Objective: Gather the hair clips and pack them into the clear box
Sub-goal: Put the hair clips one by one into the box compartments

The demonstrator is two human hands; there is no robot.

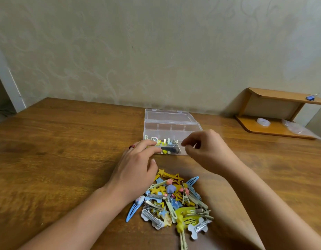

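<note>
Clear box (171,123), lid open, w/ clips

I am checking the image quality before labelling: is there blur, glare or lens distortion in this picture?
Head view: the right hand and left hand look softly motion-blurred; the pile of hair clips is fairly sharp; the clear box shows pale reflections; the table edges bow from the wide lens; light is soft, shadows faint.
</note>
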